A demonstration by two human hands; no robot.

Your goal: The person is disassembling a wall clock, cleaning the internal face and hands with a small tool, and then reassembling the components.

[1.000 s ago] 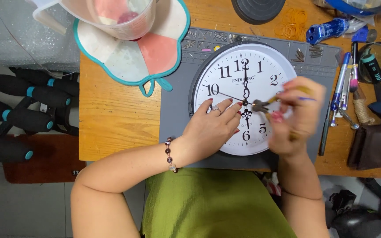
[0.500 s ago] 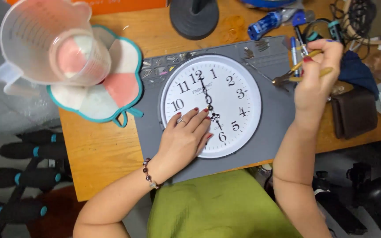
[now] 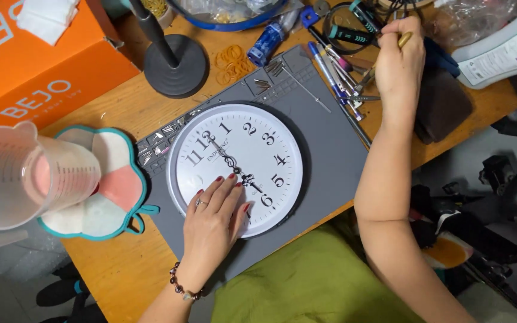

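Note:
A round white wall clock [image 3: 240,161] with black numerals and hands lies face up on a grey work mat [image 3: 330,143]. My left hand [image 3: 213,218] rests flat on the clock's lower left part, fingers spread near the hands' pivot. My right hand [image 3: 399,63] is far to the upper right, over a heap of tools, closed around a thin tool with a yellowish handle [image 3: 403,40]. A cluster of pens and small screwdrivers [image 3: 342,78] lies just left of that hand.
A clear measuring jug [image 3: 25,179] stands on a teal-edged flower-shaped pad [image 3: 118,197] at left. An orange box [image 3: 37,72] sits at upper left, a black round lamp base [image 3: 178,69] behind the mat. A dark pouch [image 3: 444,104] and white bottle [image 3: 498,51] lie at right.
My right hand has moved away from the clock to the tool pile at upper right, still holding the thin tool. My left hand stays on the clock. The camera view has shifted.

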